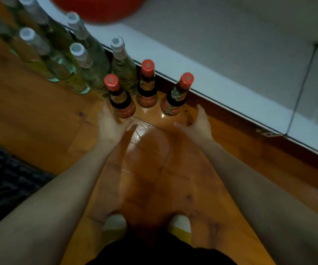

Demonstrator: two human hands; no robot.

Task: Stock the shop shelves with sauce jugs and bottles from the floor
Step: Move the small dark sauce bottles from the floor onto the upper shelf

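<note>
Glossy wooden floor (39,115), pale grey ledge (221,54), dim light

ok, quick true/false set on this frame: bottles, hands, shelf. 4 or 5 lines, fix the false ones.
1. Three red-capped bottles stand on the wooden floor. True.
2. The right hand grips a bottle. False: it is open, touching none.
3. The left hand is at the nearest red-capped bottle. True.
4. The white-capped bottles lie on their sides. False: they stand upright.
5. The shelf holds red-capped bottles. False: none on it.
</note>
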